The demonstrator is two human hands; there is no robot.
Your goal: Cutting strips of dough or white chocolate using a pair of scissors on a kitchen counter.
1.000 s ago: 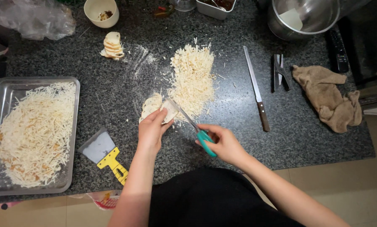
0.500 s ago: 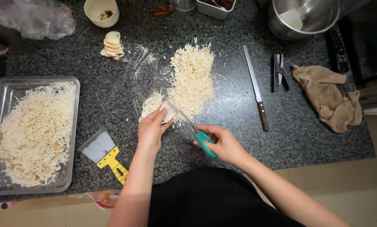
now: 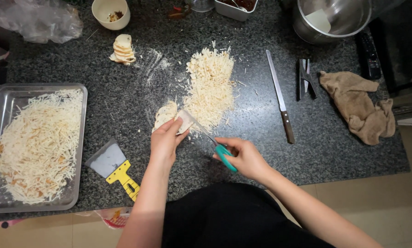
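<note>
Right hand: right hand [image 3: 245, 158] closed round the teal handle of the scissors [image 3: 205, 135], blades aimed toward 10 o'clock into the sheets; how far the blades are parted, cannot tell.
Left hand: left hand [image 3: 165, 138] pinching a small stack of pale dough sheets [image 3: 167, 114], fingers closed over the near end, far end lying on the desk; grip keeps the layers square so they feed to the blades.
Cut strips: loose pile of strips [image 3: 210, 87] at 1 o'clock from the hands, just beyond the blades, likely so cuttings drop straight onto it.
Tray: metal tray [image 3: 80, 94] at 9 o'clock, well apart, heaped with the same strips; looks like the collecting spot.
Scraper: yellow-handled scraper [image 3: 113, 165] between tray and left arm, within reach for gathering.
Uncut stock: second stack of sheets [image 3: 122, 48] at 11 o'clock, clear of the cutting spot.
Idle: long knife [image 3: 279, 102] and brown cloth [image 3: 359, 106] at 2–3 o'clock, untouched.
Desk: dark speckled desk [image 3: 123, 105], floury smear near the pile.
</note>
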